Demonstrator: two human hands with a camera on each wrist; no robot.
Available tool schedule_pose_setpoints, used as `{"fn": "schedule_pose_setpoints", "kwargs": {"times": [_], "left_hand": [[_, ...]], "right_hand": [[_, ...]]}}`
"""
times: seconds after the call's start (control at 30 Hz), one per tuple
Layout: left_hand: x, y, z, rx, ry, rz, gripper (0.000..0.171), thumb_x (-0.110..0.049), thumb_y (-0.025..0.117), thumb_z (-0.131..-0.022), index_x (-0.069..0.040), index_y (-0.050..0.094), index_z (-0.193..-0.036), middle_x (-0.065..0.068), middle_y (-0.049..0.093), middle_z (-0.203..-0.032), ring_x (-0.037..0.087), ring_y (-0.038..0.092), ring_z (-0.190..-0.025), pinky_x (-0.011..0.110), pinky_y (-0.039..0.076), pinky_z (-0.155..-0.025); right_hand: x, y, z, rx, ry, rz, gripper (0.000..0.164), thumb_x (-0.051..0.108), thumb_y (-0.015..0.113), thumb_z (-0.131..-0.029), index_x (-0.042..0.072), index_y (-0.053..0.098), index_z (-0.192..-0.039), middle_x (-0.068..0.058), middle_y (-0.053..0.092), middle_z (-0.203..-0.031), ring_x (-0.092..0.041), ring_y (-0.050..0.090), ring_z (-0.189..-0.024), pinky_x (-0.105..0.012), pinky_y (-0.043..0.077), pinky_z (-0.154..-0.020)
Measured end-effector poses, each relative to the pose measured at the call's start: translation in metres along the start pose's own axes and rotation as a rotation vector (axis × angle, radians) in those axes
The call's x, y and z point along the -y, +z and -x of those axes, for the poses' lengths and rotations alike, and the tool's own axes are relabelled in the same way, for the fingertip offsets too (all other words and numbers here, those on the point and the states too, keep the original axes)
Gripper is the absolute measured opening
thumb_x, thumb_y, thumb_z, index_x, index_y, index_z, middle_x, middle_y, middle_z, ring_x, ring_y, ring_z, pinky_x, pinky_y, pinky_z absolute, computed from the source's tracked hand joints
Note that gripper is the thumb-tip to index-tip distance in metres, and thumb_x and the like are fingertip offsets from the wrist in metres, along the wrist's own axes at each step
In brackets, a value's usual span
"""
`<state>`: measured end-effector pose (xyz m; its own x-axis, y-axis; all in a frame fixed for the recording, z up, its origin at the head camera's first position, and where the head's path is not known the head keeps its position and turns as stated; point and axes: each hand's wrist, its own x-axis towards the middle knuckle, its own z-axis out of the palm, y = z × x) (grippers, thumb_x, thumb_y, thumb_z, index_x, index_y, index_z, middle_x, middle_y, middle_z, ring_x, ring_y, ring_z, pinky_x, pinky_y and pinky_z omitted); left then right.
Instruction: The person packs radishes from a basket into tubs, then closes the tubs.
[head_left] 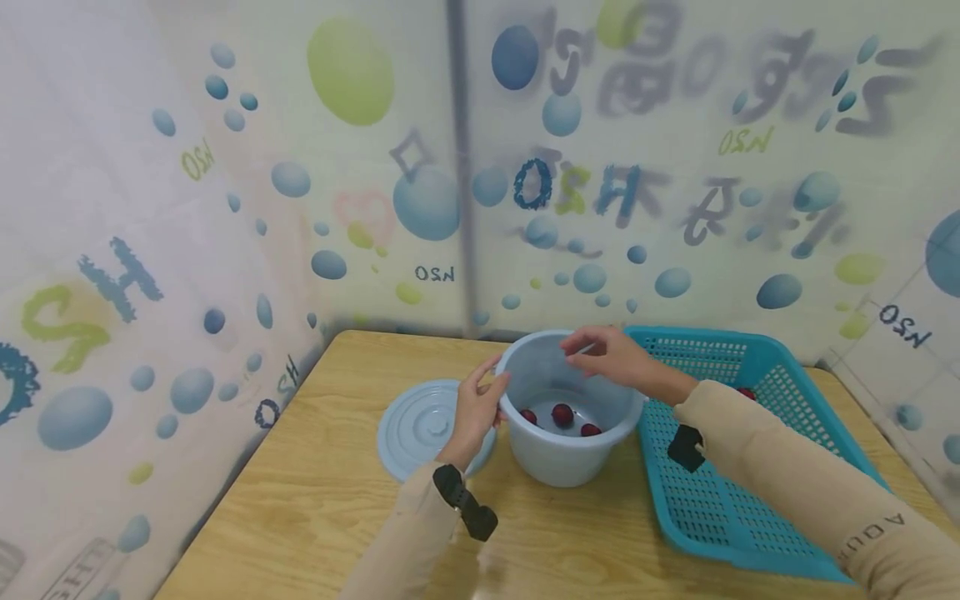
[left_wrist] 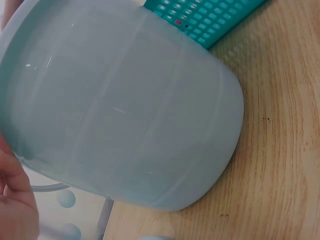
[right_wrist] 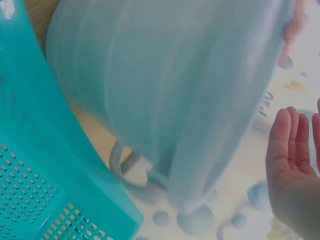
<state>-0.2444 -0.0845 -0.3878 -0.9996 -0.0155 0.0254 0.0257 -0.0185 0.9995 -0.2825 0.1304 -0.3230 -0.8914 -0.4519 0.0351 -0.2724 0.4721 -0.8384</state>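
A light blue plastic bucket stands upright on the table, and three dark red, plum-like round fruits lie on its bottom. My left hand grips the bucket's rim at its left side, thumb at the edge; in the left wrist view, part of that hand shows by the rim. Over the far right part of the bucket's mouth is my right hand, holding nothing. The right wrist view shows that hand with fingers extended beside the rim.
A round light blue lid lies on the wooden table, left of the bucket. Close on the right stands a teal perforated basket, with a red fruit partly hidden by my right sleeve. Patterned curtains hang behind and beside the table.
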Motion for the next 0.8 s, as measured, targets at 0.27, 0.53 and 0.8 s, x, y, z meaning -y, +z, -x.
{"fn": "schedule_pose_setpoints", "kwargs": {"times": [0.27,0.53,0.8], "left_hand": [[0.019,0.000,-0.011,-0.038,0.022,-0.017,0.040,-0.024,0.056,-0.087,-0.018,0.049,-0.126,0.003,0.052,-0.051,0.009,0.042,-0.036,0.019,0.034,-0.035],[0.019,0.001,-0.010,-0.032,0.031,-0.008,0.043,-0.026,0.056,-0.087,-0.015,0.048,-0.127,0.001,0.051,-0.051,0.008,0.042,-0.036,0.019,0.035,-0.035],[0.020,0.000,-0.011,-0.031,0.031,-0.017,0.043,-0.025,0.056,-0.087,-0.014,0.047,-0.128,0.002,0.051,-0.051,0.010,0.042,-0.036,0.018,0.035,-0.034]], "right_hand": [[-0.005,-0.024,0.019,-0.067,-0.012,-0.039,0.035,0.021,0.059,-0.086,0.002,0.053,-0.114,-0.019,0.053,-0.112,-0.035,0.054,-0.097,-0.044,0.047,-0.078],[-0.011,-0.051,0.045,-0.126,0.004,-0.024,0.043,0.028,0.057,-0.087,0.000,0.049,-0.117,-0.018,0.052,-0.115,-0.022,0.056,-0.094,-0.031,0.049,-0.075],[-0.020,-0.077,0.064,-0.233,-0.051,0.028,0.039,0.027,0.055,-0.088,0.000,0.050,-0.116,0.001,0.055,-0.105,-0.001,0.056,-0.085,-0.024,0.050,-0.070]]}}
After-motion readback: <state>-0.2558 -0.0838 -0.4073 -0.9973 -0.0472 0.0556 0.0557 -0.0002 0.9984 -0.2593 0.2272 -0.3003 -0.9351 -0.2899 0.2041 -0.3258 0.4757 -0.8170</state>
